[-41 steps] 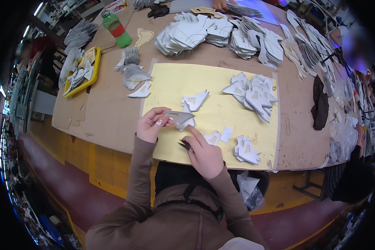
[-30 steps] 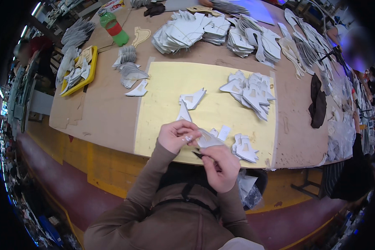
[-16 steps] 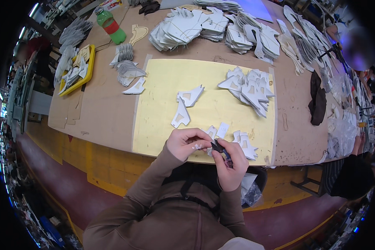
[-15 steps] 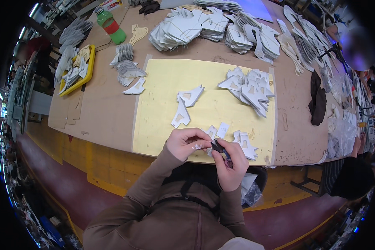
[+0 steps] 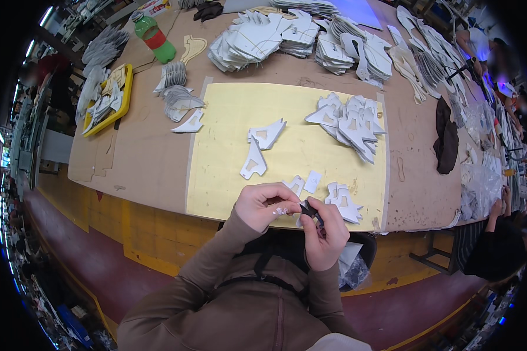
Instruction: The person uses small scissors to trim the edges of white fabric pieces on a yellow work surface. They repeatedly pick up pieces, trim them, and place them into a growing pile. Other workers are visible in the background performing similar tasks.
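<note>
Close to the table's front edge, my right hand (image 5: pixel 329 238) is closed around small dark thread snips (image 5: pixel 308 210). Their tip meets the fingertips of my left hand (image 5: pixel 259 206), which is pinched on something too small to make out. Whitish bits cling to the left thumb. Just beyond the hands lie a white cut-out shoe piece (image 5: pixel 295 183) and a small white paper tag (image 5: pixel 312 182). Several similar pieces (image 5: pixel 343 202) overlap to the right of my right hand. Two more white pieces (image 5: pixel 253 161) touch each other farther off, with a larger pile (image 5: pixel 352 124) at far right on the yellow sheet (image 5: pixel 225 128).
Big stacks of white cut pieces (image 5: pixel 243 44) line the far side. At left stand a green bottle (image 5: pixel 155 38), a yellow tray (image 5: pixel 125 99) of pieces and small grey stacks (image 5: pixel 181 104). Dark cloth (image 5: pixel 445 140) lies right. Another person (image 5: pixel 498 248) sits at the right edge.
Both hands stay together near the same spot; the left fingertips have moved slightly right and down against the snips. The person at the right has shifted.
</note>
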The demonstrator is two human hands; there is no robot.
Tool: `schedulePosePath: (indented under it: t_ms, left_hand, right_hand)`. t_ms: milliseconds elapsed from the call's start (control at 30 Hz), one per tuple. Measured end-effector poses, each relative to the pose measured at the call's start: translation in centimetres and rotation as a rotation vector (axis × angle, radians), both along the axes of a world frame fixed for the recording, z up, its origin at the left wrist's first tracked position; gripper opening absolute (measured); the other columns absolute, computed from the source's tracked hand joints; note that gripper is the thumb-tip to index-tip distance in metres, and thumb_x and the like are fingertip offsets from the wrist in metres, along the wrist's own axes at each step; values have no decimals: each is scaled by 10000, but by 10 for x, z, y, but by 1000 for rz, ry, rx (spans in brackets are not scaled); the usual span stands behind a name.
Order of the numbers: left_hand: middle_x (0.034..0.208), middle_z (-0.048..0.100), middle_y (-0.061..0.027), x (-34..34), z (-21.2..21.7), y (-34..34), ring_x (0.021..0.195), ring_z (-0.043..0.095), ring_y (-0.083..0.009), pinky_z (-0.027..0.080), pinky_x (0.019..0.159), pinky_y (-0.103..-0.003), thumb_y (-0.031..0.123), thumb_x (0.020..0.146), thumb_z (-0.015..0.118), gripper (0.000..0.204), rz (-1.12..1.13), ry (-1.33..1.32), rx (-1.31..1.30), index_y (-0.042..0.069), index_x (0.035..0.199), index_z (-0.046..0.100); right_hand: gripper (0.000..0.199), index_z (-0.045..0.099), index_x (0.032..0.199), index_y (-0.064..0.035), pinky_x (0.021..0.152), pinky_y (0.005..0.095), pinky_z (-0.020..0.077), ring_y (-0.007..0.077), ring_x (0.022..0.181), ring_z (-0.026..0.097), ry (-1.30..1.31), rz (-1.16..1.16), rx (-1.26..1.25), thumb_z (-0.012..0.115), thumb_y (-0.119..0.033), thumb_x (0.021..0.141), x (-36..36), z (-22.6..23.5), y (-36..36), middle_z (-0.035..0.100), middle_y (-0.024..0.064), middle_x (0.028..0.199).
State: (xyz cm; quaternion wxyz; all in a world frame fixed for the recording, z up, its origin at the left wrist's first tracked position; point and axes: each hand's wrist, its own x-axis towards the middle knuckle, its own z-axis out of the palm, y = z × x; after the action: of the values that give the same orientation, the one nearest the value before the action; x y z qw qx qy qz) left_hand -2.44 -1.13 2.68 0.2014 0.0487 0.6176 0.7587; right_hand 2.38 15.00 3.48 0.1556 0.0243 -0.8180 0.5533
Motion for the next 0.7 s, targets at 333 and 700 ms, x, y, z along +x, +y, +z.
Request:
schedulePosePath:
  t_ms: [333, 700]
  left_hand:
    - [872, 687, -100, 4, 6, 4, 795, 655, -127, 528, 725, -247, -19, 876, 658, 79, 12, 144, -102, -67, 936, 676]
    - [889, 665, -106, 1, 10, 1, 821, 645, -150, 531, 759, -264, -57, 865, 653, 96, -42, 86, -40, -90, 955, 655]
  right_hand:
    - [274, 686, 1057, 29, 505, 266, 414, 157, 596, 555, 120, -51, -9, 712, 52, 785, 1, -10, -2, 622, 102, 796]
    - [248, 683, 1082, 33, 596, 256, 429, 159, 677, 541, 102, -108, -130, 647, 75, 840, 6, -15, 8, 573, 84, 809]
